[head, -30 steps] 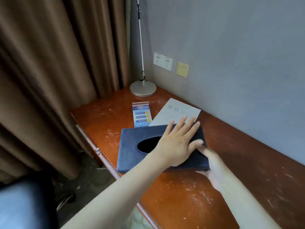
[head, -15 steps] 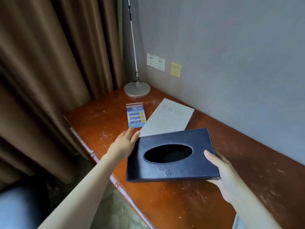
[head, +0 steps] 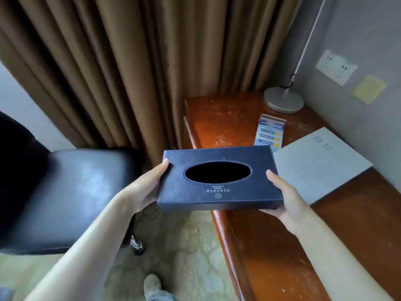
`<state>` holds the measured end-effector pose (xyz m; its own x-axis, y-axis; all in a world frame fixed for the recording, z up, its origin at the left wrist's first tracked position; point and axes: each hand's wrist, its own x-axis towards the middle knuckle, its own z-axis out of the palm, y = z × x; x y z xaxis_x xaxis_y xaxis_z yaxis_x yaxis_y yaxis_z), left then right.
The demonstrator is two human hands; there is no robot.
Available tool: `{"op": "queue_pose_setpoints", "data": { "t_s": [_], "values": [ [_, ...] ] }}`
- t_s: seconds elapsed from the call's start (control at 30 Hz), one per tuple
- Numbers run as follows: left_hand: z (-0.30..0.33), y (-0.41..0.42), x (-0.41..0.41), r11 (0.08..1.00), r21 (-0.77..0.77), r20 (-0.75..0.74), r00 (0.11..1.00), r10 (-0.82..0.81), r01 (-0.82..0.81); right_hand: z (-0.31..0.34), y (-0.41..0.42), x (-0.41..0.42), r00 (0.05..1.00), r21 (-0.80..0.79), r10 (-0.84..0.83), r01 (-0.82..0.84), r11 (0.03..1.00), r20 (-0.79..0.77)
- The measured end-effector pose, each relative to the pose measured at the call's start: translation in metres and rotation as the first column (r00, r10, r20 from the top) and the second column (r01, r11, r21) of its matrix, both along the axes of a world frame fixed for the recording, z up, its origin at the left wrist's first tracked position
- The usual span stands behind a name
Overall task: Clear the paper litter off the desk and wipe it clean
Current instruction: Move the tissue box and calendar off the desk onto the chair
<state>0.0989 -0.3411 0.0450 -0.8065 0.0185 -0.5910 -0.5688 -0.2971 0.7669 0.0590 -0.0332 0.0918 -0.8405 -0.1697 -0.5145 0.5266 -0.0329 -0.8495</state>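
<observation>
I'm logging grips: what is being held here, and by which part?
The dark blue tissue box, by its two short ends: left hand on one, right hand on the other.

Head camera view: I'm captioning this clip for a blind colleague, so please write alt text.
Two bare hands, left hand and right hand, hold a dark blue tissue box by its ends, level over the edge of a dusty wooden desk. On the desk lie a grey paper sheet, a blue card and a lamp base.
</observation>
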Motion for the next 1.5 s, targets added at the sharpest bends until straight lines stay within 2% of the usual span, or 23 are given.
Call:
{"op": "queue_pose_setpoints", "data": {
  "t_s": [0.1,0.2,0.37,0.6,0.83,1.07,1.33,1.5],
  "values": [
    [-0.014,-0.045,0.020,0.959,-0.090,0.041,0.961,0.275,-0.270,-0.004,-0.062,-0.010,0.985,0.110,0.167,-0.162,0.981,-0.039],
    [-0.030,-0.099,0.041,0.897,-0.124,0.063,0.899,0.434,-0.424,-0.025,-0.128,-0.018,0.948,0.174,0.317,-0.307,0.936,-0.029],
    [-0.042,-0.196,0.072,0.830,-0.143,0.076,0.830,0.553,-0.540,-0.062,-0.245,-0.025,0.885,0.234,0.454,-0.464,0.854,0.099],
    [-0.058,-0.322,0.101,0.752,-0.199,0.059,0.759,0.649,-0.628,-0.098,-0.391,-0.022,0.785,0.123,0.602,-0.618,0.777,0.145],
    [-0.080,-0.388,0.105,0.712,-0.287,0.039,0.735,0.677,-0.641,-0.138,-0.480,-0.039,0.689,0.070,0.696,-0.719,0.692,0.202],
    [-0.148,-0.419,0.101,0.670,-0.374,0.057,0.705,0.707,-0.641,-0.202,-0.539,-0.059,0.667,0.169,0.717,-0.745,0.645,0.204],
    [-0.246,-0.426,0.100,0.575,-0.530,0.138,0.605,0.784,-0.624,-0.297,-0.560,-0.055,0.669,0.258,0.698,-0.743,0.617,0.256],
    [-0.290,-0.412,0.105,0.550,-0.633,0.165,0.600,0.783,-0.545,-0.341,-0.553,-0.041,0.648,0.300,0.700,-0.761,0.575,0.301]
  ]
}}
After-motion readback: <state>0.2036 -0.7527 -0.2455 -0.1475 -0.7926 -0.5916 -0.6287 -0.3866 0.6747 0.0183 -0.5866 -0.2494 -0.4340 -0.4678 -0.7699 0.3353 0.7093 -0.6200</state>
